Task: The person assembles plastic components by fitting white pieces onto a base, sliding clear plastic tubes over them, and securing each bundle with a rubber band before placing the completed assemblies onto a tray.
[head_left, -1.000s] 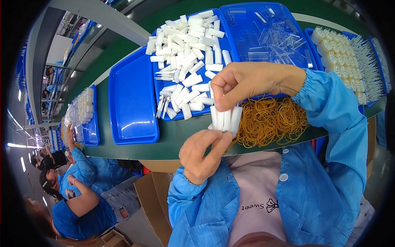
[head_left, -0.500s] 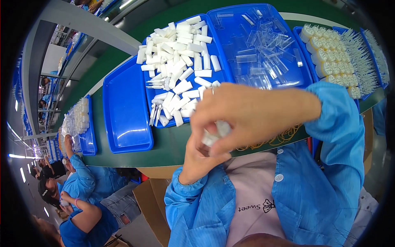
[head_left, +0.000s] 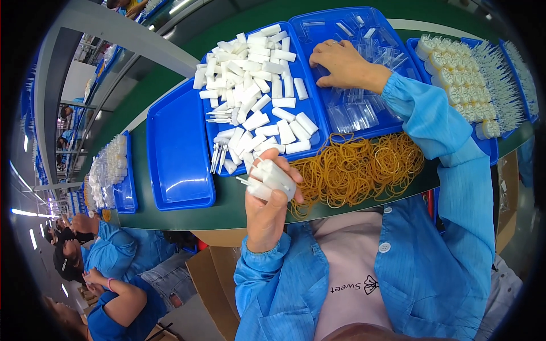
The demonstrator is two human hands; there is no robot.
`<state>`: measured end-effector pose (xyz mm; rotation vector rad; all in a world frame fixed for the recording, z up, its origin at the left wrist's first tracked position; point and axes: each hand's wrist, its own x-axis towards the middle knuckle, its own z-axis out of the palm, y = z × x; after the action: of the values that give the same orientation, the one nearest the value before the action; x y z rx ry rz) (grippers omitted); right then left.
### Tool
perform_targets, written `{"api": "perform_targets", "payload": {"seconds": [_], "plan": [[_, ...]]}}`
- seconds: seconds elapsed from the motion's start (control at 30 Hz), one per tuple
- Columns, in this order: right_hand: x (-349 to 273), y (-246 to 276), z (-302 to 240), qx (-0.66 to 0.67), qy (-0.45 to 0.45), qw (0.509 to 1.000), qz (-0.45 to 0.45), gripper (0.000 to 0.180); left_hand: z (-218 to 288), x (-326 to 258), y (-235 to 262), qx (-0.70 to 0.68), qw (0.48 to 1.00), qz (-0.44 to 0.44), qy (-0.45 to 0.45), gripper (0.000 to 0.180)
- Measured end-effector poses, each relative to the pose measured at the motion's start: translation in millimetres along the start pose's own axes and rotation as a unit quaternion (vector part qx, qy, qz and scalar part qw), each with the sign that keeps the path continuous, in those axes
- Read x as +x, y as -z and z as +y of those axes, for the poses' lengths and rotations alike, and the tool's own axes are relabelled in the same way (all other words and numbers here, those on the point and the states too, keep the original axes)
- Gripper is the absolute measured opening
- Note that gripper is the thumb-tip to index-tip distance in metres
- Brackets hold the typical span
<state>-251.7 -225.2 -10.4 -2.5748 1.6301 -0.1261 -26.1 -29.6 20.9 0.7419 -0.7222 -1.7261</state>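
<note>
My left hand [head_left: 272, 199] is closed around a small bundle of white plastic pieces [head_left: 267, 179], with a thin white stem jutting out on the left. It is held up in front of the green table's near edge. Farther off to the right, my right hand [head_left: 344, 63] reaches over a blue tray [head_left: 392, 122] of clear plastic sleeves [head_left: 355, 116]. Its fingers are spread and bent downward among the sleeves. Whether the fingertips touch one is hidden.
Left of the sleeves, another blue tray [head_left: 321, 139] carries many white flat pieces [head_left: 256, 120] and some thin-stemmed ones. An empty blue tray [head_left: 179, 153] lies beyond. Tangled rubber bands [head_left: 355, 170] lie near me. Bundled white parts [head_left: 463, 79] stand far right. Co-workers [head_left: 114, 244] sit at left.
My hands have come apart. The right one moved away to the tray of clear sleeves, and the left one stays near with the white pieces, which now show plainly.
</note>
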Motion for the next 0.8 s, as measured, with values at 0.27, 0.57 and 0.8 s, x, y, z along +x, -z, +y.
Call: {"api": "perform_targets", "payload": {"seconds": [0.27, 0.57, 0.8], "plan": [[-29, 12, -23, 0.137, 0.078, 0.980, 0.121, 0.046, -24, -12, 14, 0.443, 0.863, 0.102, -0.221, 0.071], [-125, 100, -82, 0.683, 0.052, 0.729, 0.021, 0.048, -32, -24, 4, 0.575, 0.787, 0.046, -0.218, 0.064], [-185, 82, -87, 0.744, -0.044, 0.665, 0.048, 0.058, -20, -17, 1, 0.548, 0.822, -0.070, -0.139, 0.070]]}}
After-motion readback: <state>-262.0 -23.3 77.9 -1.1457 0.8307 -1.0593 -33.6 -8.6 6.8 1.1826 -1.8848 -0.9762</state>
